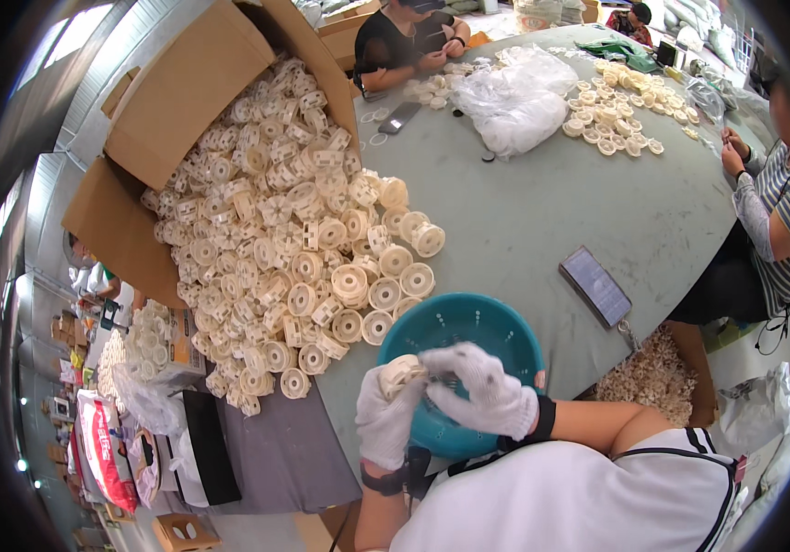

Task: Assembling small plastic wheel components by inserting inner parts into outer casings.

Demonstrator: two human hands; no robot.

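Both of my hands wear white gloves and work over the near rim of a teal plastic bowl. My left hand is closed around a round cream plastic part, which is tilted and partly covered by the fingers. Beside it, my right hand has its fingers bent toward the part, with a gap between forefinger and thumb. Its fingertips come close to the part's edge; whether they touch it I cannot tell. A large heap of similar cream parts spills from a cardboard box onto the table, reaching the bowl's left side.
On the grey-green table lie a phone, another phone, a clear plastic bag and more cream rings. One person sits across the table; another is at the right. A carton of scraps stands below the edge.
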